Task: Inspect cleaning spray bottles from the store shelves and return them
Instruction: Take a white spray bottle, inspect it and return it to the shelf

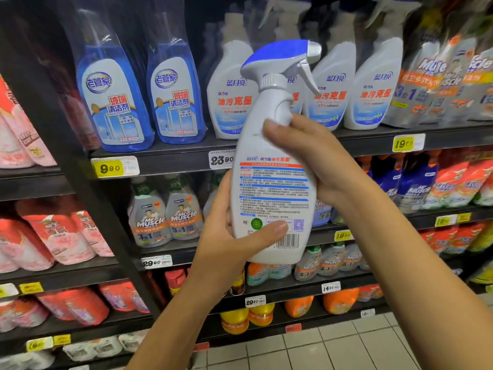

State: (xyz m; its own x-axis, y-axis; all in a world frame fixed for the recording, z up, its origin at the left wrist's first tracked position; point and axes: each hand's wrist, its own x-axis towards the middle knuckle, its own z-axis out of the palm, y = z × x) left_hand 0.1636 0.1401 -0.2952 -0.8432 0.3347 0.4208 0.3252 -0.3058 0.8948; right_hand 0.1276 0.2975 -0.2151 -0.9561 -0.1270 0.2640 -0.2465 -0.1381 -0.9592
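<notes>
A white spray bottle (pixel 269 145) with a blue and grey trigger head is held upright in front of the shelves, its back label with small print and a barcode facing me. My left hand (pixel 234 236) grips its lower part, thumb lying across the label near the barcode. My right hand (pixel 314 156) grips the bottle just below the neck, thumb on the front. Matching white bottles (pixel 232 94) stand in a row on the upper shelf behind it.
Two blue glass-cleaner bottles (pixel 117 102) stand left on the same shelf (pixel 170 153). Grey refill pouches (pixel 437 76) sit at the right. Lower shelves carry Mr Muscle bottles (pixel 165 212), red pouches and orange bottles. Tiled floor (pixel 333 345) shows at the bottom.
</notes>
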